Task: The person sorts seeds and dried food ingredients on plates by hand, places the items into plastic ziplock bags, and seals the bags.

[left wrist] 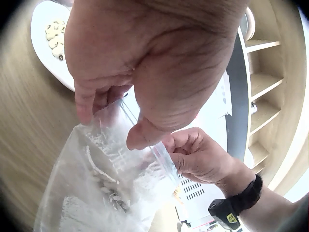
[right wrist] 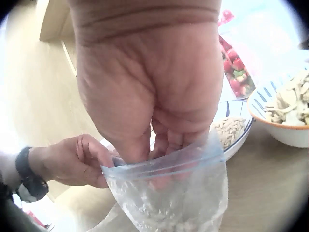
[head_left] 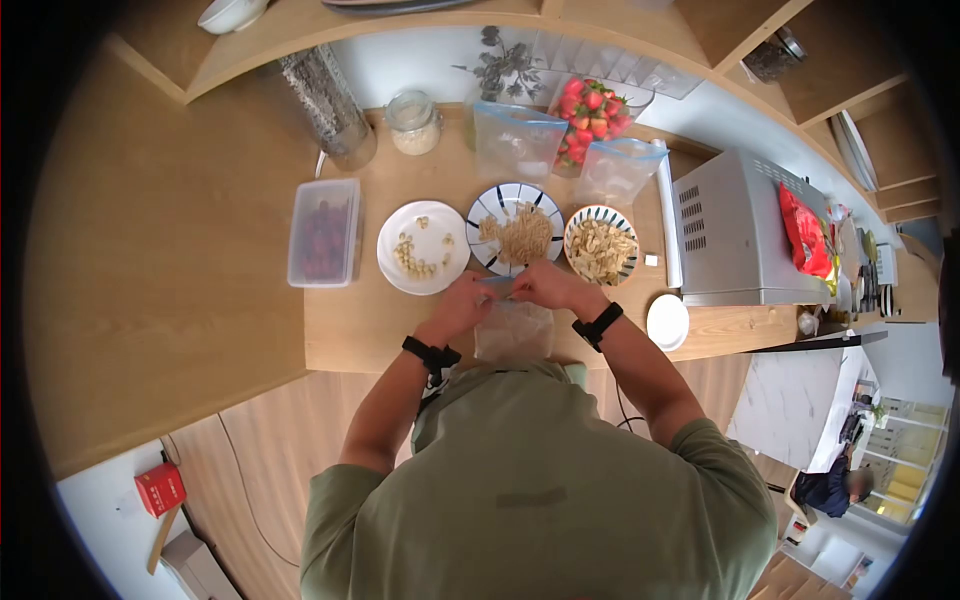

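A clear zip bag with a blue-edged top hangs at the counter's front edge, close to the person's chest. The left hand pinches its top edge on the left; in the left wrist view the thumb lies along the zip strip. At the other end of the strip, the right hand pinches the rim, its fingers seen through the plastic in the right wrist view. Small pale pieces show blurred inside the bag. Just beyond the hands are a white plate of pale round seeds and a striped plate of light-brown pieces.
Right of the plates stand a bowl of pale dried slices and a small white dish. Behind are two clear bags, strawberries and a glass jar. A lidded box sits left, a microwave right.
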The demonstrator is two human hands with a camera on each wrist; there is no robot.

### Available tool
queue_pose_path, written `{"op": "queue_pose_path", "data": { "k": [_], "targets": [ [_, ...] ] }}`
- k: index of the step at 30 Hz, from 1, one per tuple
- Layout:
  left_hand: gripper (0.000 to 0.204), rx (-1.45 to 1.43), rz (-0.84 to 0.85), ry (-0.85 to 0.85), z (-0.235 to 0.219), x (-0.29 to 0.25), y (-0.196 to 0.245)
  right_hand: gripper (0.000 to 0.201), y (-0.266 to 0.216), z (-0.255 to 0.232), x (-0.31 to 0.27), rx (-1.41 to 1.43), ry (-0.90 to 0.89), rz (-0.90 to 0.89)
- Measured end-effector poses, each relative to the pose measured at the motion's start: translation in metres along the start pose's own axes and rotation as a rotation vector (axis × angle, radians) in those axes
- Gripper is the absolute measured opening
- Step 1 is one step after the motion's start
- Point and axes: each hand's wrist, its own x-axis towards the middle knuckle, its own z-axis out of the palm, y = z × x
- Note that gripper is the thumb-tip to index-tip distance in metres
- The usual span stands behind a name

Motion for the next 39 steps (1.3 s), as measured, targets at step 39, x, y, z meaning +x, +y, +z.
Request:
{"op": "queue_pose_path", "data": {
  "k": [39],
  "targets": [
    [0.015, -0.293, -0.23, -0.125, -0.024, 0.008, -0.015, 0.011, 0.067, -0.004, 0.069, 0.051, 0.701, 0.314]
  ]
}}
